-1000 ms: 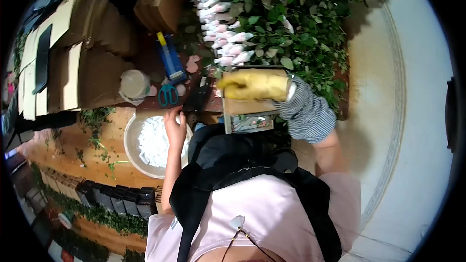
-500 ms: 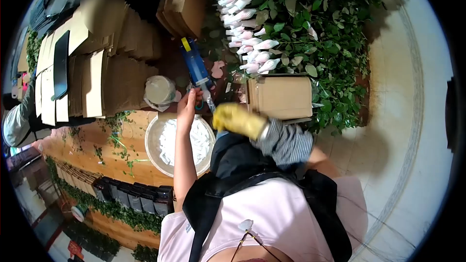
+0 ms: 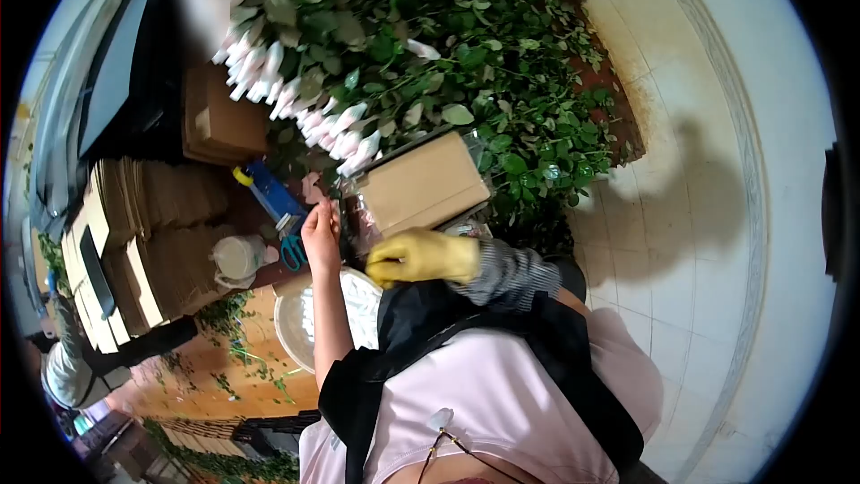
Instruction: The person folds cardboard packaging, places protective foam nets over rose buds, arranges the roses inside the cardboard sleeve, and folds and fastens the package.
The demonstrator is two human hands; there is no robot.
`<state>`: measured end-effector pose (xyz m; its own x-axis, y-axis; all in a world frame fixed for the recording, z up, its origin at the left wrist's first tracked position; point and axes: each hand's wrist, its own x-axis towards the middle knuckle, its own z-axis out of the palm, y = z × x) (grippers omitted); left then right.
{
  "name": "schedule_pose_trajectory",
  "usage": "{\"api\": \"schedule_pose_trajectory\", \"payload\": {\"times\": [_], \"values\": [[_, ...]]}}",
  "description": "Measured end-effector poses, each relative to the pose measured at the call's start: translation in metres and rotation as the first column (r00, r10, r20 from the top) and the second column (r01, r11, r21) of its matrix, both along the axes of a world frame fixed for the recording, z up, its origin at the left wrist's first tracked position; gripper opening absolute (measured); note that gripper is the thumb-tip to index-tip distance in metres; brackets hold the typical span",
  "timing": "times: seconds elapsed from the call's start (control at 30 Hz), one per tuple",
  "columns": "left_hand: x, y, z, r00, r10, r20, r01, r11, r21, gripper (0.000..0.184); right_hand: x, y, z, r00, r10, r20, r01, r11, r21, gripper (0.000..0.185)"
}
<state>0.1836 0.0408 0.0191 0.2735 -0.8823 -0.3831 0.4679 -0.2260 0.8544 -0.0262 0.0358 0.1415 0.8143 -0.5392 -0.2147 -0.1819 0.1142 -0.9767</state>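
My bare left hand [image 3: 321,231] is raised over the work table, its fingers pinched together near the blue tape dispenser [image 3: 271,193] and the teal scissors [image 3: 293,253]. What it pinches, if anything, is too small to make out. To its right, my right hand [image 3: 412,257] wears a yellow glove and is curled, partly blurred, in front of my black apron. Whether it holds something is hidden. A brown cardboard piece [image 3: 425,184] lies tilted just beyond the glove. Rose heads in white sleeves [image 3: 336,134] line the leafy stems [image 3: 466,63].
At the left stand stacks of folded cardboard [image 3: 152,233] and a white tub [image 3: 236,260]. A round basin [image 3: 291,327] of white pieces sits below my left forearm. Another person's sleeve [image 3: 67,367] shows at the far left.
The view has turned, tilting the table. My gloved right hand has left the cardboard and come down toward my apron. My left hand has risen from the table edge, its fingers closing.
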Motion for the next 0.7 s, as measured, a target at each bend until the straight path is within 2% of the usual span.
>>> {"api": "schedule_pose_trajectory", "payload": {"times": [0.03, 0.07, 0.1, 0.13, 0.17, 0.23, 0.3, 0.33, 0.37, 0.43, 0.47, 0.5, 0.57, 0.6, 0.63, 0.7], "values": [[-0.015, -0.016, 0.025, 0.995, -0.001, 0.098, 0.005, 0.999, -0.044, 0.027, -0.031, -0.002, -0.011, 0.993, -0.084, 0.088, 0.086, 0.996, -0.012, 0.021], [-0.037, -0.033, 0.057, 0.943, -0.040, 0.332, 0.096, 0.983, -0.154, 0.027, -0.066, -0.002, 0.001, 0.977, -0.214, 0.020, 0.208, 0.963, 0.173, 0.024], [-0.064, -0.052, 0.079, 0.836, -0.046, 0.546, 0.209, 0.948, -0.241, 0.026, -0.095, -0.002, 0.011, 0.933, -0.359, -0.012, 0.348, 0.895, 0.279, 0.028], [-0.089, -0.070, 0.084, 0.754, -0.054, 0.654, 0.295, 0.918, -0.265, 0.023, -0.128, -0.005, 0.002, 0.905, -0.425, -0.038, 0.422, 0.878, 0.226, 0.027], [-0.115, -0.090, 0.088, 0.661, -0.048, 0.749, 0.380, 0.882, -0.279, 0.019, -0.150, -0.008, 0.012, 0.841, -0.537, -0.069, 0.533, 0.799, 0.278, 0.030], [-0.172, -0.126, 0.091, 0.261, 0.217, 0.941, 0.517, 0.791, -0.326, 0.015, -0.192, -0.021, -0.001, 0.757, -0.619, -0.211, 0.654, 0.718, 0.239, 0.034], [-0.211, -0.147, 0.075, -0.152, 0.227, 0.962, 0.610, 0.787, -0.090, 0.010, -0.209, -0.031, -0.047, 0.669, -0.703, -0.239, 0.742, 0.619, 0.256, 0.038], [-0.225, -0.149, 0.062, -0.232, 0.032, 0.972, 0.575, 0.810, 0.110, 0.029, -0.211, -0.033, -0.057, 0.642, -0.734, -0.224, 0.762, 0.577, 0.294, 0.039], [-0.233, -0.148, 0.050, -0.370, -0.063, 0.927, 0.497, 0.830, 0.254, 0.076, -0.219, -0.031, -0.064, 0.660, -0.708, -0.252, 0.742, 0.562, 0.364, 0.040], [-0.237, -0.140, 0.071, -0.378, -0.083, 0.922, 0.411, 0.877, 0.247, 0.104, -0.228, -0.020, -0.057, 0.743, -0.641, -0.191, 0.647, 0.618, 0.447, 0.039], [-0.233, -0.134, 0.074, -0.312, 0.017, 0.950, 0.477, 0.867, 0.142, 0.102, -0.228, -0.012, -0.070, 0.749, -0.642, -0.167, 0.624, 0.597, 0.505, 0.041], [-0.227, -0.127, 0.074, -0.289, 0.038, 0.957, 0.551, 0.824, 0.134, 0.098, -0.231, -0.007, -0.075, 0.796, -0.588, -0.143, 0.559, 0.623, 0.547, 0.037], [-0.221, -0.109, 0.084, -0.264, -0.385, 0.884, 0.647, 0.609, 0.458, 0.095, -0.226, 0.005, -0.092, 0.777, -0.629, -0.010, 0.487, 0.590, 0.644, 0.028], [-0.219, -0.089, 0.071, -0.366, -0.262, 0.893, 0.671, 0.591, 0.448, 0.094, -0.225, 0.011, -0.099, 0.769, -0.640, 0.017, 0.541, 0.665, 0.515, 0.024], [-0.222, -0.073, 0.064, -0.452, -0.130, 0.883, 0.694, 0.570, 0.440, 0.094, -0.228, 0.010, -0.102, 0.772, -0.635, 0.026, 0.531, 0.666, 0.524, 0.024], [-0.236, -0.064, 0.064, -0.353, -0.155, 0.923, 0.662, 0.656, 0.363, 0.083, -0.236, 0.012, -0.108, 0.765, -0.642, -0.054, 0.609, 0.693, 0.386, 0.022]]}}
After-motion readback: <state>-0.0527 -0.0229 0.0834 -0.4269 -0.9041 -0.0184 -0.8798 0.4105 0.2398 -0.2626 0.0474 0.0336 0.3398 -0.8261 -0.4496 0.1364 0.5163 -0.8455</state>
